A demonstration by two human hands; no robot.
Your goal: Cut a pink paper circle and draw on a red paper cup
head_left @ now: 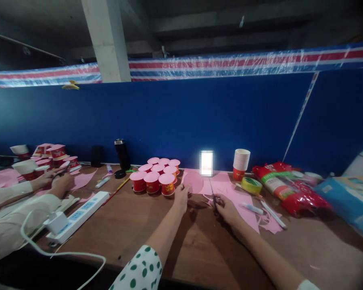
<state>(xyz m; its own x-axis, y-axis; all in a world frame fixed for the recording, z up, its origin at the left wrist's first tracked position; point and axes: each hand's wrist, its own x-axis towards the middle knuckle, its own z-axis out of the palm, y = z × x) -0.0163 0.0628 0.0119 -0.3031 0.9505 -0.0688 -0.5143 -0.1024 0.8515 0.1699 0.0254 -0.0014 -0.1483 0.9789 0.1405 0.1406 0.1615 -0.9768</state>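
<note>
Between thumb and fingers, my left hand (pixel 182 197) grips the edge of a round pink paper disc (pixel 195 183). My right hand (pixel 226 209) is closed on the dark handles of a pair of scissors (pixel 214 198), whose thin blades point away from me, to the right of the disc. Larger pink paper sheets (pixel 243 211) lie beneath and beside the hands. Left of my left hand stand several red paper cups (pixel 153 184), each topped with a pink disc. A bright, blurred-out upright rectangle (pixel 206 163) is just beyond the scissors.
On the right are stacked paper cups (pixel 241 161), yellow-green tape (pixel 251 185), a glue tube (pixel 252 208), a red plastic package (pixel 290 187) and a blue box (pixel 347 201). At left, a co-worker's hands (pixel 59 183), a power strip (pixel 78 217) and a black bottle (pixel 122 155). A blue partition (pixel 181 117) stands behind.
</note>
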